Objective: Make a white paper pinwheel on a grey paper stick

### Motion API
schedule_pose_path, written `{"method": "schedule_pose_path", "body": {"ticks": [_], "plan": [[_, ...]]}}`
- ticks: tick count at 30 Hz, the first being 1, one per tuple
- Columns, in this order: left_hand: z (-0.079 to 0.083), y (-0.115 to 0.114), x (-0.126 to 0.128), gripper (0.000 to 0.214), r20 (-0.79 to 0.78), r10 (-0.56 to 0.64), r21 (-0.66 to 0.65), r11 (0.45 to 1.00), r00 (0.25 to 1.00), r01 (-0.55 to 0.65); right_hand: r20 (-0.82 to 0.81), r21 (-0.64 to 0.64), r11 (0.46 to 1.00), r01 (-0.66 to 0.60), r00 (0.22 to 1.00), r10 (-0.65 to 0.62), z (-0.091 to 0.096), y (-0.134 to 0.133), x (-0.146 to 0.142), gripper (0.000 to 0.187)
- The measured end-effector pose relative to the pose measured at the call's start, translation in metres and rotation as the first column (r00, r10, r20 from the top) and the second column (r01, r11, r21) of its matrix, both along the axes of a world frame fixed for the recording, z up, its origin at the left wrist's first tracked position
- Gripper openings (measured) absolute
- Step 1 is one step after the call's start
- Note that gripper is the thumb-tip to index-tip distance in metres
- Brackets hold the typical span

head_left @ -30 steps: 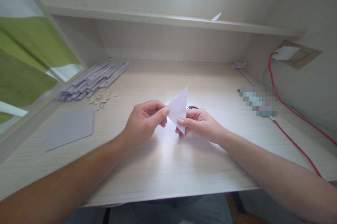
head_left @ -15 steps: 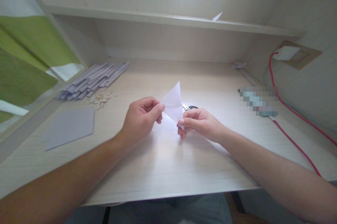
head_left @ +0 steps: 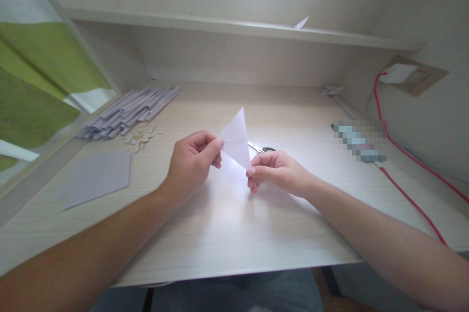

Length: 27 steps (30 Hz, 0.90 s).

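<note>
A white paper triangle [head_left: 235, 139] is held upright above the pale wooden desk [head_left: 227, 224], its tip pointing up. My left hand [head_left: 192, 163] pinches its left corner between thumb and forefinger. My right hand [head_left: 275, 171] pinches its lower corner with thumb and fingers closed. Small scissors [head_left: 261, 148] lie on the desk just behind my right hand, partly hidden by it.
A heap of grey folded paper strips [head_left: 128, 110] and pale seeds [head_left: 141, 137] lie at the back left. A grey sheet [head_left: 95, 177] lies front left. A red cable [head_left: 406, 155] runs from a wall socket [head_left: 401, 75] at the right. A shelf [head_left: 238, 28] hangs above.
The paper triangle has tilted and shifted left and a little up between my hands. My left hand moved slightly left; the scissors behind now show more.
</note>
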<state>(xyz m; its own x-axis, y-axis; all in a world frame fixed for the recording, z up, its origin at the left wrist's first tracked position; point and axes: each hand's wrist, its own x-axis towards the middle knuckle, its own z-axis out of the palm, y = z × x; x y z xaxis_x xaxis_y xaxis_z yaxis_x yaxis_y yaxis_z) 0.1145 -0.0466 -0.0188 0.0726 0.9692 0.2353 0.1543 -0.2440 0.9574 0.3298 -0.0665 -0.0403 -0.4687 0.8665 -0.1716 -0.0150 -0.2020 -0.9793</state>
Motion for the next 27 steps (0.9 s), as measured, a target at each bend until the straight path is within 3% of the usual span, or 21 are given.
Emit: {"method": "schedule_pose_path", "body": {"ticks": [11, 18, 27], "plan": [[-0.004, 0.0039, -0.0023, 0.024, 0.067, 0.001, -0.029, 1.0, 0.998, 0.001, 0.012, 0.047, 0.999, -0.007, 1.0, 0.007, -0.0047, 0.0007, 0.0003, 0.031], [-0.0058, 0.0011, -0.0011, 0.022, 0.069, -0.092, -0.019, 0.995, 0.993, 0.094, 0.025, 0.125, 0.992, 0.009, 1.0, -0.013, -0.0033, -0.0009, -0.0007, 0.032], [-0.0042, -0.0019, -0.0016, 0.022, 0.043, -0.126, -0.021, 0.992, 0.991, 0.127, 0.037, 0.169, 0.984, 0.049, 0.998, -0.056, -0.003, 0.0001, -0.0002, 0.034]]}}
